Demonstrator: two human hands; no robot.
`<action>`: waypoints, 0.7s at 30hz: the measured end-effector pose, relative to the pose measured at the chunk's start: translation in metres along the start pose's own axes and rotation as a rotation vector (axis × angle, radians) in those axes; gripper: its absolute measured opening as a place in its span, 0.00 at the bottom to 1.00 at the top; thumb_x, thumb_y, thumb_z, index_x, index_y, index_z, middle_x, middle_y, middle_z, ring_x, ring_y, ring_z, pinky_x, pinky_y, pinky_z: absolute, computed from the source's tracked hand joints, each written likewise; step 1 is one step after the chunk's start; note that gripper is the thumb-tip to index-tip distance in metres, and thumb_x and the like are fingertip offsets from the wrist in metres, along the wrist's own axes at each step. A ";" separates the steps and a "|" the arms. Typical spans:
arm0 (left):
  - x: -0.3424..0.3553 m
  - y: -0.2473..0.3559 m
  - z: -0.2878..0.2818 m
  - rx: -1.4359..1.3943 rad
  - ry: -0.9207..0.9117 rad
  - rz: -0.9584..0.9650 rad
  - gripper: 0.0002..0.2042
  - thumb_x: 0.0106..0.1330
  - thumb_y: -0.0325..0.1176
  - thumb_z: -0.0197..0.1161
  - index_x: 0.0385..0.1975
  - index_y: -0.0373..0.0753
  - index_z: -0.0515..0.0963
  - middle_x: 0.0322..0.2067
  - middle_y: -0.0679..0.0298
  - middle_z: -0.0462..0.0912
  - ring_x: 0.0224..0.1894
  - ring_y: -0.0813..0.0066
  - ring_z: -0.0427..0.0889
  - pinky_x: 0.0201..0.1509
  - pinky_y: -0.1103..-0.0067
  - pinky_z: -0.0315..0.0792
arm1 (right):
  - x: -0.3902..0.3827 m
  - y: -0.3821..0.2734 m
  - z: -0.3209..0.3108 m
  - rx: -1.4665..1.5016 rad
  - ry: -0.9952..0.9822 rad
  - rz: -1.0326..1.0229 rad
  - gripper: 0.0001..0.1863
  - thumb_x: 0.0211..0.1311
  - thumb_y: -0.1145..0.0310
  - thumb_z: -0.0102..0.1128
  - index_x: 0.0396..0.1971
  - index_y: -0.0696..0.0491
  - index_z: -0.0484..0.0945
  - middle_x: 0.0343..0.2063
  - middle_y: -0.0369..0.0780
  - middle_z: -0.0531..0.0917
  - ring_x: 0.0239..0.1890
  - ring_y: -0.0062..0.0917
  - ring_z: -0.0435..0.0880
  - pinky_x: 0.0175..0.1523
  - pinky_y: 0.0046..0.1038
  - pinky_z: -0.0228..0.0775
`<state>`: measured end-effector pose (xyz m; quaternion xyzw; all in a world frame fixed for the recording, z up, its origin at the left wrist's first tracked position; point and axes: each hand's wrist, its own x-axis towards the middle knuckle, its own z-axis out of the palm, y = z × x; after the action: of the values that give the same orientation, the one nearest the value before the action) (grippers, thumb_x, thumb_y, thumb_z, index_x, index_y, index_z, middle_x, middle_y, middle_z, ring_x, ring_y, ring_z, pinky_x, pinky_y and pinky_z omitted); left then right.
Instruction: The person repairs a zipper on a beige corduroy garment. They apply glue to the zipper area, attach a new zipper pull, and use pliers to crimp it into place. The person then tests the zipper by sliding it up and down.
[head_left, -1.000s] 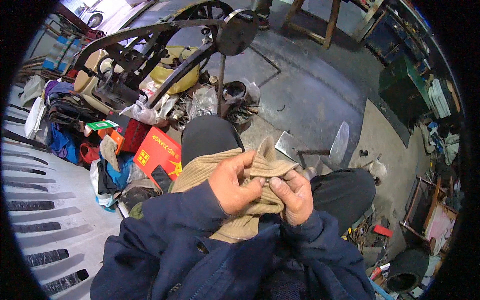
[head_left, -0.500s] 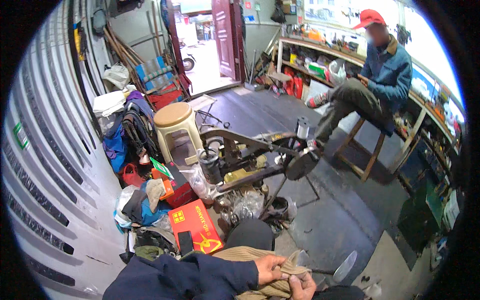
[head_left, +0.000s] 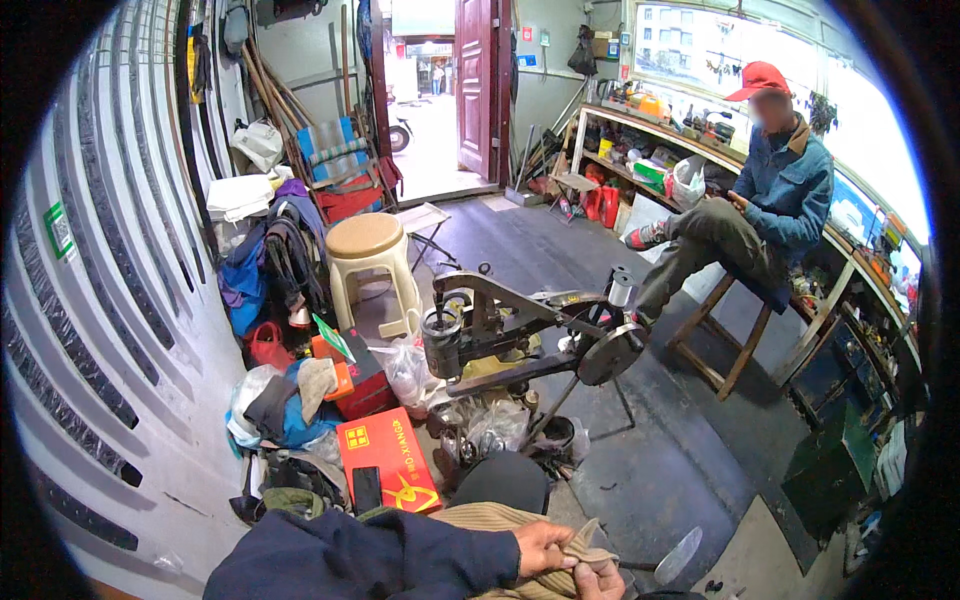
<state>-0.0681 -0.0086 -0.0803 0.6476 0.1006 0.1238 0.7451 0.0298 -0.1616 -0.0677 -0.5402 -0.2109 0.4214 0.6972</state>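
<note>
Down at six o'clock the lower edge slices off the ribbed tan cloth [head_left: 490,515] and part of the right hand [head_left: 598,582], so some of its fingers are out of sight, and the pinched spot is too small to read. The cloth spreads at the left hand's [head_left: 545,550] ten o'clock, against the dark knee [head_left: 503,484], with a flap at the right hand's twelve. The left reaches in from nine o'clock, thumb and fingers closed on a fold; the right, just beside it, nips the cloth too.
</note>
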 end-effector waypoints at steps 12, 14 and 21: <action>-0.007 0.033 -0.009 -0.285 -0.025 -0.351 0.10 0.74 0.30 0.59 0.51 0.36 0.78 0.37 0.74 0.80 0.37 0.90 0.75 0.42 0.88 0.68 | 0.003 -0.011 0.004 0.404 0.023 0.152 0.19 0.73 0.68 0.56 0.57 0.65 0.75 0.53 0.47 0.83 0.55 0.32 0.83 0.63 0.34 0.73; -0.002 0.038 -0.012 -0.299 -0.027 -0.419 0.10 0.74 0.31 0.60 0.50 0.35 0.78 0.39 0.72 0.81 0.39 0.90 0.75 0.44 0.86 0.68 | 0.006 -0.012 0.005 0.443 0.006 0.171 0.21 0.73 0.68 0.56 0.59 0.65 0.73 0.54 0.48 0.82 0.55 0.33 0.83 0.64 0.35 0.72; 0.005 0.035 -0.016 -0.310 -0.044 -0.426 0.10 0.74 0.31 0.58 0.49 0.33 0.76 0.43 0.68 0.82 0.46 0.83 0.79 0.53 0.82 0.72 | 0.013 -0.017 0.006 0.505 -0.008 0.231 0.23 0.73 0.69 0.55 0.61 0.66 0.71 0.55 0.49 0.82 0.57 0.34 0.82 0.65 0.36 0.71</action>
<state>-0.0704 0.0123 -0.0475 0.4926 0.1980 -0.0359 0.8467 0.0385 -0.1484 -0.0518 -0.3679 -0.0391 0.5395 0.7564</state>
